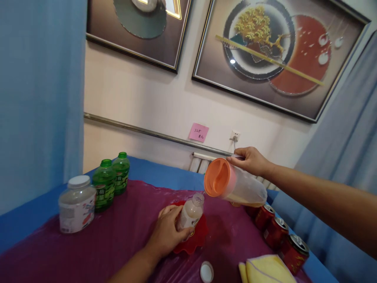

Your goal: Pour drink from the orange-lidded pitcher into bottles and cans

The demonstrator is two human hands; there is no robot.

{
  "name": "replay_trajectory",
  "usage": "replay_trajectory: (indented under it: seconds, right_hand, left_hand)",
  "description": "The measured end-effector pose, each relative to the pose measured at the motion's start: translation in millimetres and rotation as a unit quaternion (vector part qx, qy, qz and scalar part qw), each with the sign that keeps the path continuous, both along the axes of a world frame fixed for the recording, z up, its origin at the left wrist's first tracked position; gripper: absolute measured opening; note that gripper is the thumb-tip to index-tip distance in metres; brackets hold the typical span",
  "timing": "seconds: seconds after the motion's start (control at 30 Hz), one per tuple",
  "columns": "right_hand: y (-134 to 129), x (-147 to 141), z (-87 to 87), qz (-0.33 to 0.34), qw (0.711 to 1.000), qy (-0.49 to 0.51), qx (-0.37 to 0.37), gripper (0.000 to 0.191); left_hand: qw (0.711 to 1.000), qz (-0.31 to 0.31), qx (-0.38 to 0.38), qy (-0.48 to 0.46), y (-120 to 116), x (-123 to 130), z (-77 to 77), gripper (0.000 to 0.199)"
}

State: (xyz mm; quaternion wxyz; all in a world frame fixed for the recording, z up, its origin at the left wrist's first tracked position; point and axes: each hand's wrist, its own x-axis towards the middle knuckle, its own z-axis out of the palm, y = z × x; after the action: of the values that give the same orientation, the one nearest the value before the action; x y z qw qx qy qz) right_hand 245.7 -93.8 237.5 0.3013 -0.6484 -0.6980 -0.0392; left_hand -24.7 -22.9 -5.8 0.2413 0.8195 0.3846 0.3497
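1. At the far left we see a clear jar (77,210) with a white lid, standing upright on the purple sheet (126,236).
2. Just beside it stand two green bottles (104,185), one behind the other.
3. Our left hand (168,232) is closed around the small bottle (191,215). We have its body between thumb and fingers, its open neck clear above the grip and leaning to the right.
4. Below and behind that bottle we see the red dish (200,236), partly covered by our hand; whether the bottle touches it, we cannot tell.
5. Nearer us lies a white cap (206,272).
6. Our right hand (252,160) is closed on the upper side of the pitcher (243,190). We hold it tipped almost flat, body below the grip, its orange lid (218,177) facing left, above and apart from the small bottle's mouth.
7. At the right we see a folded yellow cloth (268,270) and a row of red cans (276,232).
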Motion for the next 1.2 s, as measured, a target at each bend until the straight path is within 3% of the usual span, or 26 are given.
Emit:
replay_trajectory:
  seconds: [1.2]
  right_hand:
    - [3.2, 1.2, -0.1, -0.001, 1.0, -0.007, -0.01, 0.055]
  left_hand:
    - [1.0, 0.004, -0.007, -0.01, -0.5, 0.2, -1.7, 0.062]
